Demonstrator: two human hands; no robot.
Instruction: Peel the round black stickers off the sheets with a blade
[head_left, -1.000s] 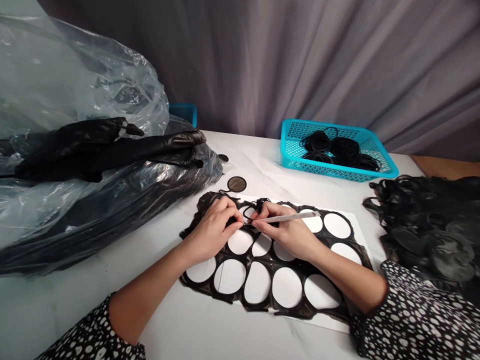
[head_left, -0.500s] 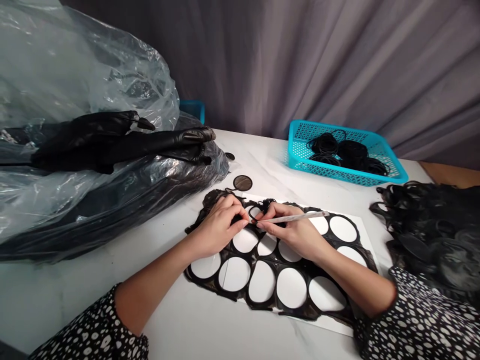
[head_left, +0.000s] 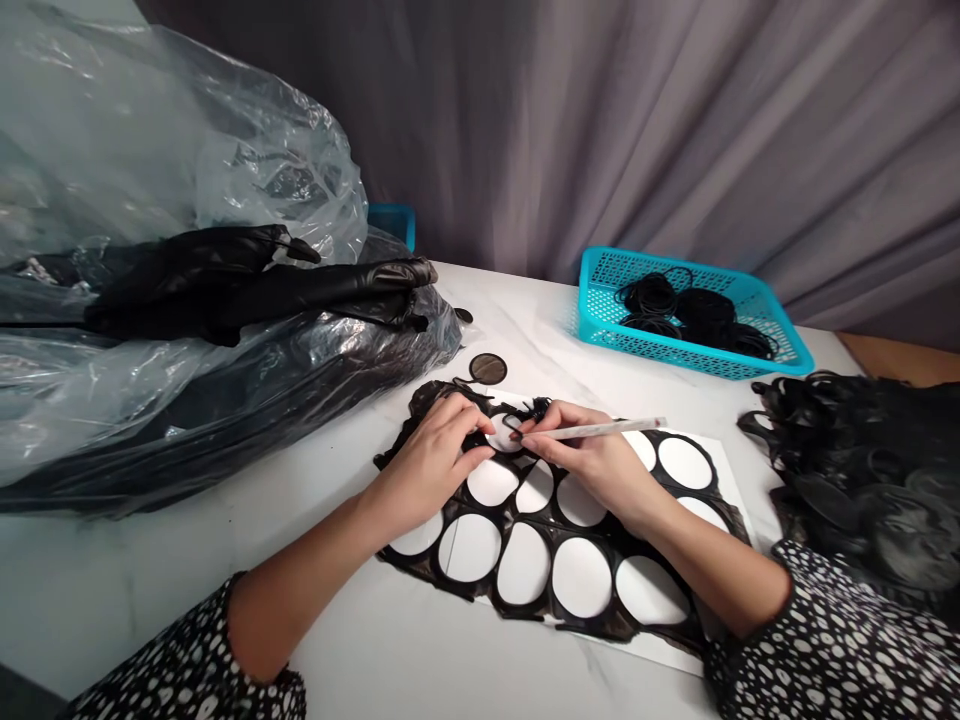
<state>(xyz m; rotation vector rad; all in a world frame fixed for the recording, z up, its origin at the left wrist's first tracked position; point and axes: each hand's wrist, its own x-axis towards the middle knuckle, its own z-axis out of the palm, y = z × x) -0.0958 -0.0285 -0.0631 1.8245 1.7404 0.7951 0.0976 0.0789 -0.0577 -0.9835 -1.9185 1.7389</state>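
Left of the work, a big clear plastic bag (head_left: 217, 130) slumps on the table, with a bundle of dark material (head_left: 225, 420) inside it and a pair of black gloves (head_left: 202, 270) lying on top. A blue container (head_left: 391, 222) shows behind the bag. Two small dark discs lie between the bag and the work: one (head_left: 463, 315) by the bag and one (head_left: 488, 368) just above the black cut-out sheet (head_left: 550, 575). Farther back on the right sits a blue mesh basket (head_left: 600, 320) holding coils of black rings (head_left: 651, 295), and a loose heap of black scraps (head_left: 855, 470) lies beside the right sleeve (head_left: 780, 640). The sheet, full of oval holes, rests on white paper (head_left: 645, 640) in front of the person, with both hands at its upper middle. The right hand (head_left: 592, 465) grasps a white pen (head_left: 600, 430) between thumb and fingers, its tip by a thin black strip (head_left: 525, 415) at the edge of an oval hole. The left hand (head_left: 431, 465) is curled down on the sheet beside that hole; whether it pinches anything cannot be told. The table (head_left: 150, 590) is white with faint grey veining, and a grey curtain (head_left: 600, 130) hangs behind it.
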